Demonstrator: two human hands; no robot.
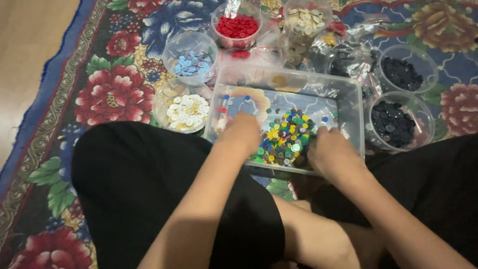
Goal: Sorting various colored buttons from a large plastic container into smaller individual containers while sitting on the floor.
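Your left hand [242, 130] and right hand [330, 149] dip in clear tub [348, 89]; grip hidden, cannot tell. Mixed button pile [285, 137] still big. Red [237, 26], blue [193, 64], white [187, 111], black [393, 122] cups part full.

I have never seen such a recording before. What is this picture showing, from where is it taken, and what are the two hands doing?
There is no machine here. One camera sits on a person's head and looks down, so you see that person's own legs in black clothing and both bare arms. The person sits on a flowered rug.

In front lies a clear plastic tray holding a pile of mixed coloured buttons. The left hand and the right hand both rest in the tray at the edges of this pile. Whether either hand pinches a button cannot be seen.

Around the tray stand clear cups of sorted buttons: red buttons, blue buttons, white buttons, cream buttons and two of dark buttons.
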